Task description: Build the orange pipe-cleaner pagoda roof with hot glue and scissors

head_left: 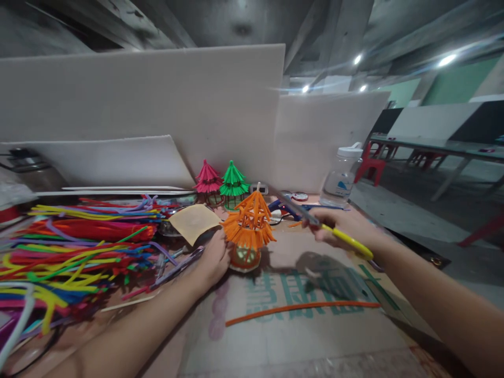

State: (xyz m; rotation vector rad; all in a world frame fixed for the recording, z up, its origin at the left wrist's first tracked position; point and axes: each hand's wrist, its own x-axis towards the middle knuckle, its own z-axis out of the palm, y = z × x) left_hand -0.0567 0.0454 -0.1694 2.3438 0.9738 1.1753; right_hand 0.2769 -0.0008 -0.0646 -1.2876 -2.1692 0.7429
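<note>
In the middle stands an orange pipe-cleaner pagoda [248, 223] with two tiers of roof over a round, open-sided base. My left hand [216, 257] is closed on its left side near the base, the fingertips partly hidden behind it. A white stick pokes out of the peak. To the right, my right hand [331, 228] grips a pair of scissors with yellow handles [350, 244], raised above the table. Their grey blades point up and left, toward the pagoda's top, apart from it. A single orange pipe cleaner [303, 311] lies across the cardboard in front.
Bundles of coloured pipe cleaners [79, 252] cover the left side. A pink pagoda [207, 181] and a green pagoda [233, 184] stand behind, before white boards [157, 94]. A blue glue gun [289, 206] and a clear water bottle [340, 178] are at the back right.
</note>
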